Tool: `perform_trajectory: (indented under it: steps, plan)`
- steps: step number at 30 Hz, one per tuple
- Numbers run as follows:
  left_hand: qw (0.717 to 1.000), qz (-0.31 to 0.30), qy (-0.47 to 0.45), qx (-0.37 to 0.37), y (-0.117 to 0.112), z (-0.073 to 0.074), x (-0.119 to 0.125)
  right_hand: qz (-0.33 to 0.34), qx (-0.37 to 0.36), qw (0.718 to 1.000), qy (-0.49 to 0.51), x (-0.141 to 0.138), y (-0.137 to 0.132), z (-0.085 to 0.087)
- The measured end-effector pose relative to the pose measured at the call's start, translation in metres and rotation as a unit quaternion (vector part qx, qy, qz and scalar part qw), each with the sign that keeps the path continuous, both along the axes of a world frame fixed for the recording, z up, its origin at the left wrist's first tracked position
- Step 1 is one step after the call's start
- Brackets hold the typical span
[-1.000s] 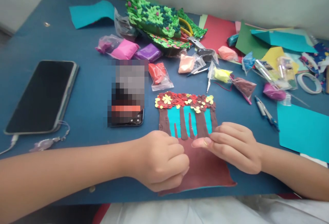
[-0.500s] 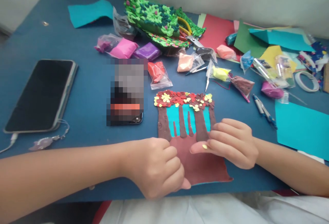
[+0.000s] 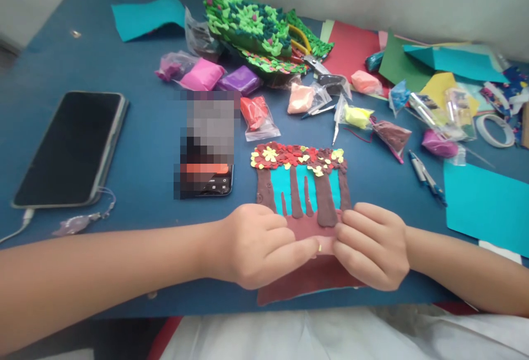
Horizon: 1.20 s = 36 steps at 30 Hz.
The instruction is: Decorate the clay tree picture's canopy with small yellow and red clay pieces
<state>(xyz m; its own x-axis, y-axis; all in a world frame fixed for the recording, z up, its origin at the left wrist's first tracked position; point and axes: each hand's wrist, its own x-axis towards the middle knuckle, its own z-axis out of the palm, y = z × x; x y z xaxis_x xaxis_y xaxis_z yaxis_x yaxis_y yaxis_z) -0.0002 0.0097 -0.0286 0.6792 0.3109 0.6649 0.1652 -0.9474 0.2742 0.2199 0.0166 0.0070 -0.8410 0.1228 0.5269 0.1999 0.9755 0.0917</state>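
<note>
Far left: a large phone [image 3: 72, 150] is lying on the blue counter [image 3: 140, 145], a white cable [image 3: 19, 229] trailing from its near end, a beaded charm [image 3: 78, 223] sitting by its corner. Next along, a smaller phone [image 3: 223, 188] is resting, screen mostly unreadable; a red packet [image 3: 256, 113] is lying beyond it, slightly right.

Left hand [image 3: 264, 247] is covering the near left side of the clay picture [image 3: 289, 284], fingers curling, index pointing across to the right thumb. A tiny yellow piece [image 3: 319, 247] is showing where they are meeting; I can't tell whether the left grip is pinching it, or how open it is.

The clay picture is lying flat beneath the hands, flowers crowding its far edge, brown trunks standing below.

Right hand [image 3: 374, 245] is overlapping its right edge, fingers folding, thumb stretching left; whether that grip is closing on anything, I can't tell.

Farther right: pens [image 3: 427, 178] are lying near a blue sheet [image 3: 487, 203].
</note>
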Motion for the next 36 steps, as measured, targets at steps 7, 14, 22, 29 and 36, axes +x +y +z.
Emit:
perform_trajectory:
  steps: [7, 14, 22, 29, 36]
  plan:
    - [1.0, -0.003, -0.009, 0.005, 0.003, 0.002, 0.002, -0.012, 0.004, 1.0, 0.009, -0.002, 0.002, -0.002]
    - [1.0, -0.005, 0.021, 0.004, 0.006, 0.008, 0.002, -0.018, 0.016, 0.999, 0.026, -0.006, 0.006, -0.006]
    - [0.999, 0.029, 0.028, 0.024, 0.009, 0.008, -0.002, -0.048, -0.071, 0.995, 0.059, -0.004, -0.001, -0.006]
    - [0.999, 0.039, 0.028, 0.025, 0.009, 0.01, -0.003, -0.078, -0.145, 0.986, 0.027, 0.001, -0.008, -0.004]
    - [0.999, 0.048, 0.024, 0.011, 0.01, 0.012, -0.002, -0.055, -0.119, 0.991, 0.021, 0.003, -0.005, -0.002]
